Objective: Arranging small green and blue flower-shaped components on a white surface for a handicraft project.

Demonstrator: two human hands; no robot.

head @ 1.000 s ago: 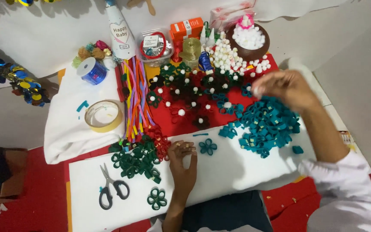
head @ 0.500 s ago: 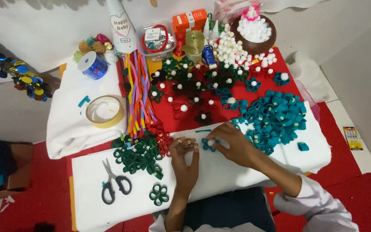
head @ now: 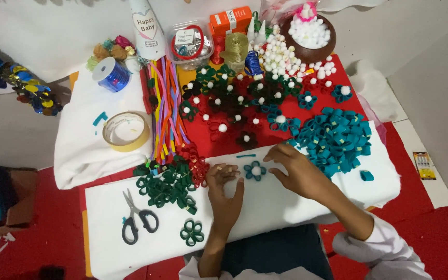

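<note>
Head view, looking straight down on a craft layout spread over white sheets and a red mat. At centre lies a teal loop flower (head: 255,170) with a white pompom in its middle, resting flat on the white sheet (head: 307,205) between the two hands. Left hand (head: 225,189): palm down, fingers loosely spread, fingertips just beside the flower's left edge; whether they touch it cannot be told. Right hand (head: 297,171): palm down, fingers extended toward the flower from the right, tips close to its petals and gripping nothing visible. Heap of teal loops (head: 335,140): just beyond the right hand, with one stray loop on the sheet near it. Cluster of dark green loops (head: 166,184): left of the left hand; a finished green loop flower (head: 192,232) lies apart, nearer the person. Scissors (head: 135,218): closed, at the sheet's left end. Farther back: a tape roll (head: 126,130), a bundle of coloured strips (head: 166,111), finished flowers on the red mat (head: 234,103), and a brown bowl of white pompoms (head: 309,36).
</note>
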